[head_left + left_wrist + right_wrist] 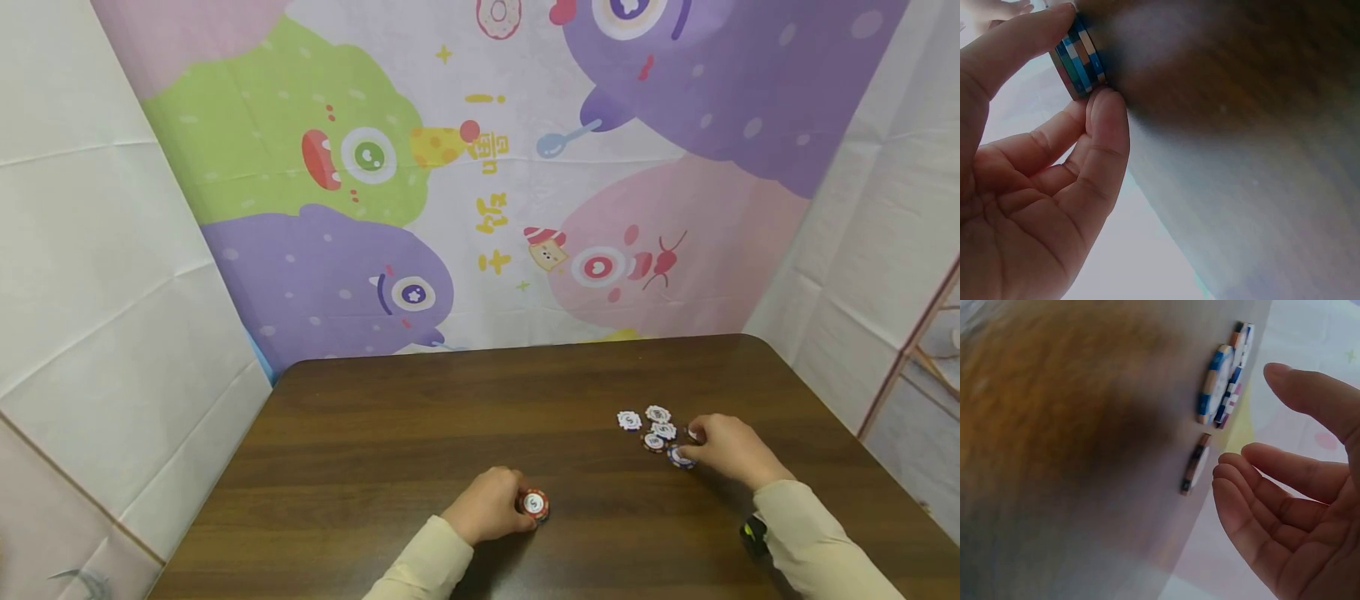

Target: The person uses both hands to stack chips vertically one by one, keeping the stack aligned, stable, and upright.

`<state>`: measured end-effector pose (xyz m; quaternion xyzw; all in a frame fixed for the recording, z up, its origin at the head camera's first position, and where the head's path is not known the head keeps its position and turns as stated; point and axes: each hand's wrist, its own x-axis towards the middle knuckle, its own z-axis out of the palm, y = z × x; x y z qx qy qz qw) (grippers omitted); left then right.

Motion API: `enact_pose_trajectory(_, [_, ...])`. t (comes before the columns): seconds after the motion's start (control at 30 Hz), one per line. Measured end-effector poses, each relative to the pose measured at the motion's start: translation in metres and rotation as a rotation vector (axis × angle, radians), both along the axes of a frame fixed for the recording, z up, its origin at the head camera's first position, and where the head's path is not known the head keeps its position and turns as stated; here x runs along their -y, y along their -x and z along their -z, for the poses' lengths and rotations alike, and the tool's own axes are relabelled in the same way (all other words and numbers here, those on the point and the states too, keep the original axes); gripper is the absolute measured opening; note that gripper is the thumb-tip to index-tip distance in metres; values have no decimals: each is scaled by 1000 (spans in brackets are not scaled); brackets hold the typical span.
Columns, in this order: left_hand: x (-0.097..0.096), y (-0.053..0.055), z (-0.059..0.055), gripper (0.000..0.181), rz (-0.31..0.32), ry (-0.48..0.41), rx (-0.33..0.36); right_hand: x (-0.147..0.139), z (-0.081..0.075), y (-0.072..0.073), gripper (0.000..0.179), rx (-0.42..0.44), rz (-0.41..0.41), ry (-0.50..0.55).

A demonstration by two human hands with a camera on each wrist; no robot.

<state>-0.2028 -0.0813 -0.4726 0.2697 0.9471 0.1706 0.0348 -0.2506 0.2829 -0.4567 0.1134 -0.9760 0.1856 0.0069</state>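
Passing room spans the brown wood-grain tabletop, centre-left of the head view; scattered white-faced round poker chips obstruct right of centre.

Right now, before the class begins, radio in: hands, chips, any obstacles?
Left hand pinching a chip stack. Right hand beside loose chips, holding nothing. No obstacle seen between right hand and loose chips.

Even light fills the head view, while the dimmer wrist views blur the shadowed tabletop, brightness beyond it.
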Motion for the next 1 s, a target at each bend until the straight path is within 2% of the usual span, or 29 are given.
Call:
enact_pose_trajectory(0.1, [0, 0, 0, 25, -1, -1, -1, -2, 4, 2, 42, 38, -4, -5])
enact_pose_trajectory(0.37, [0, 0, 0, 24, -1, 0, 3, 0, 11, 3, 24, 66, -15, -11])
enact_pose_trajectory(0.7, [-1, 1, 0, 24, 7, 10, -2, 4, 11, 2, 18, 96, -17, -23])
enact_pose_trajectory(1.0, [0, 0, -1, 25, 1, 11, 6, 5, 12, 3, 17, 82, -28, -19])
